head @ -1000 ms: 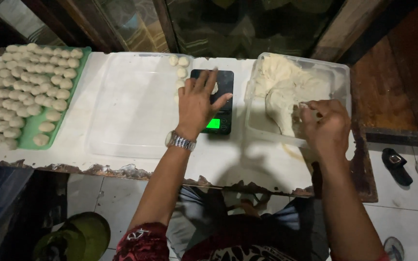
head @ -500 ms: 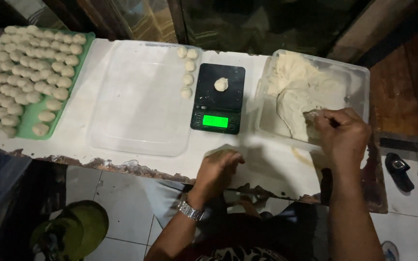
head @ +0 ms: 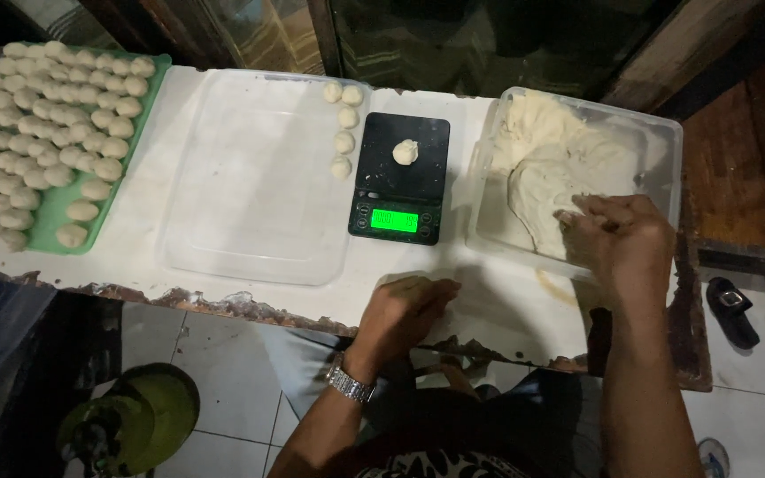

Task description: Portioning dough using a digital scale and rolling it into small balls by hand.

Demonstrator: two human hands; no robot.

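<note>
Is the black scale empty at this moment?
No, one small piece of dough lies on the black scale, above its lit green display.

Single head-worn view; looks steeply down from above and close behind the tabletop (head: 223,274); faces forward across it to dark windows; floor tiles visible beneath; no second view.
</note>
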